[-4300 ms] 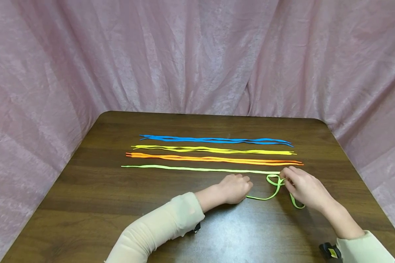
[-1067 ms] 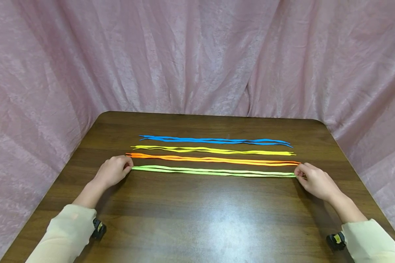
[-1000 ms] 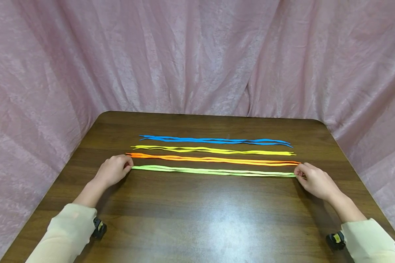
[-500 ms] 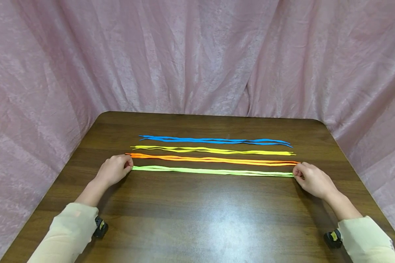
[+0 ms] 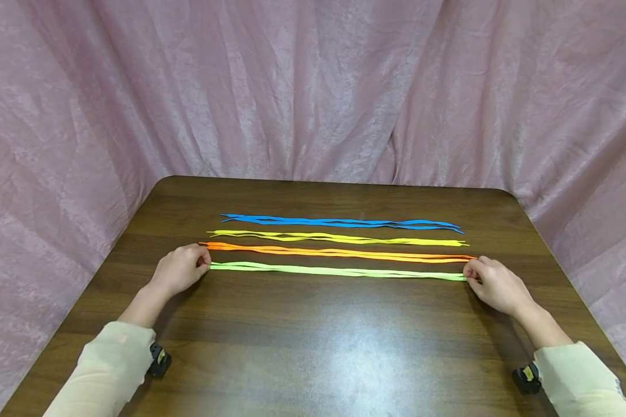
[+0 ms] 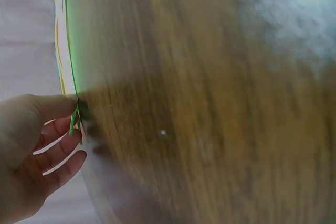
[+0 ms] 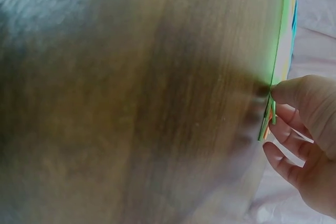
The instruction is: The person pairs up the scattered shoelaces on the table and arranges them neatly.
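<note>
Two green shoelaces lie side by side across the table in the head view, nearest of several coloured rows. My left hand pinches their left ends between thumb and fingertips. At the other end my right hand pinches the right ends the same way. Green tips poke out below the left thumb in the left wrist view, and similar tips show under the right thumb in the right wrist view. Just beyond the green pair lie orange shoelaces, their ends close to both hands.
Yellow shoelaces and, farther back, blue shoelaces lie in parallel rows on the brown wooden table. A pink curtain hangs behind and beside the table. Light reflects off the tabletop in front.
Earlier one green lace lay straight while my hands held a looped second one. Now both lie paired, held at both ends; over the last second they drew closer together, with the right hand shifting slightly left.
</note>
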The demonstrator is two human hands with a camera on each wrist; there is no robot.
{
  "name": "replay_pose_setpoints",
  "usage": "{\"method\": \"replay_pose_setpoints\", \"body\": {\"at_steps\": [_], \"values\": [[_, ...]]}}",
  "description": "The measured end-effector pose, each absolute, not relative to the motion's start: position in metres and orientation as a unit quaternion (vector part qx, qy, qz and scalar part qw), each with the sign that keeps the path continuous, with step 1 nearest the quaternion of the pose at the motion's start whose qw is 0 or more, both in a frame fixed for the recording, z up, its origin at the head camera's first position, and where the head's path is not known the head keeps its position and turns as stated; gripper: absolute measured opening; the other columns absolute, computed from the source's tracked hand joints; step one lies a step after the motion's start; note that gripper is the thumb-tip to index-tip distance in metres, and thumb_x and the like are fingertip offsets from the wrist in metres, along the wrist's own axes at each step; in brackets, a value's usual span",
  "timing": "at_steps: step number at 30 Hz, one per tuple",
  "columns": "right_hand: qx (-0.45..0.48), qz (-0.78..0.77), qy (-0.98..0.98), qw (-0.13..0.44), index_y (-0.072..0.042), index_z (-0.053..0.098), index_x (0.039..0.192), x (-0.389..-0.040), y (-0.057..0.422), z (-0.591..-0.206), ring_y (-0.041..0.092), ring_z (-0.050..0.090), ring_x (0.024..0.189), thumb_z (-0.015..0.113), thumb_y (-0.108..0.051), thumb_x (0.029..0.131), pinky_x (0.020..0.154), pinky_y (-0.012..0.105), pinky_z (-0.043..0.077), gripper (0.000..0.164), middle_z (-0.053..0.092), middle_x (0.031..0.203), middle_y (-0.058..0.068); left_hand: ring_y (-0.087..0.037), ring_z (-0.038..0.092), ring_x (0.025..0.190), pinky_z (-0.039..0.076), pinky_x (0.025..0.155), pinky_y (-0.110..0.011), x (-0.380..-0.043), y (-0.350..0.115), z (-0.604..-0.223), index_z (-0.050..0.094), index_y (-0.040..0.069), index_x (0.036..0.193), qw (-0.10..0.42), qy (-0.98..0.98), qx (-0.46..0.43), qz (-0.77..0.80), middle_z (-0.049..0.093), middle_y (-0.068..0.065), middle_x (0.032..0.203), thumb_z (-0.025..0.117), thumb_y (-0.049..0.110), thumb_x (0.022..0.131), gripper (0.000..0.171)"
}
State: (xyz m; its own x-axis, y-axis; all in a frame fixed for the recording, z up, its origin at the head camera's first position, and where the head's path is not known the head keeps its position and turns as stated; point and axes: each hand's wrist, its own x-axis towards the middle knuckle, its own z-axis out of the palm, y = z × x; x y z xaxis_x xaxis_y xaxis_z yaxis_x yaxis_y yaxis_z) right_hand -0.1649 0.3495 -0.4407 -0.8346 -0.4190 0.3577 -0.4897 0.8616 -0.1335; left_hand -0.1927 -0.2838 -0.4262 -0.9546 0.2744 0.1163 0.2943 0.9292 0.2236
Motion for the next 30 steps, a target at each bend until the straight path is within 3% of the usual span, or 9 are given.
{"method": "replay_pose_setpoints", "body": {"at_steps": [13,23,30], "values": [[0.244,0.102,-0.95,0.165,-0.011,0.061,0.081,-0.161,0.35,-0.438,0.023,0.055,0.069,0.072,0.004,0.061,0.059,0.038,0.045,0.028,0.056,0.077,0.001,-0.017,0.052,0.064,0.041,0.052,-0.037,-0.191,-0.292,-0.418,0.061,0.016,0.078,0.029,-0.985,-0.126,-0.114,0.055,0.0,0.077,0.07,0.012,0.077,0.01],[0.256,0.113,-0.939,0.201,-0.01,0.063,0.082,-0.166,0.338,-0.426,0.018,0.057,0.067,0.072,0.0,0.066,0.058,0.035,0.045,0.021,0.058,0.075,-0.002,-0.017,0.053,0.065,0.042,0.053,-0.036,-0.195,-0.282,-0.41,0.061,0.015,0.08,0.037,-0.983,-0.136,-0.115,0.055,0.0,0.077,0.068,0.012,0.078,0.008],[0.237,0.111,-0.952,0.162,-0.012,0.063,0.085,-0.172,0.323,-0.414,0.011,0.055,0.063,0.069,-0.005,0.074,0.05,0.03,0.041,0.014,0.057,0.075,-0.005,-0.017,0.051,0.065,0.042,0.054,-0.035,-0.203,-0.262,-0.401,0.062,0.014,0.08,0.042,-0.981,-0.161,-0.103,0.055,0.001,0.077,0.069,0.015,0.078,0.007]]}}
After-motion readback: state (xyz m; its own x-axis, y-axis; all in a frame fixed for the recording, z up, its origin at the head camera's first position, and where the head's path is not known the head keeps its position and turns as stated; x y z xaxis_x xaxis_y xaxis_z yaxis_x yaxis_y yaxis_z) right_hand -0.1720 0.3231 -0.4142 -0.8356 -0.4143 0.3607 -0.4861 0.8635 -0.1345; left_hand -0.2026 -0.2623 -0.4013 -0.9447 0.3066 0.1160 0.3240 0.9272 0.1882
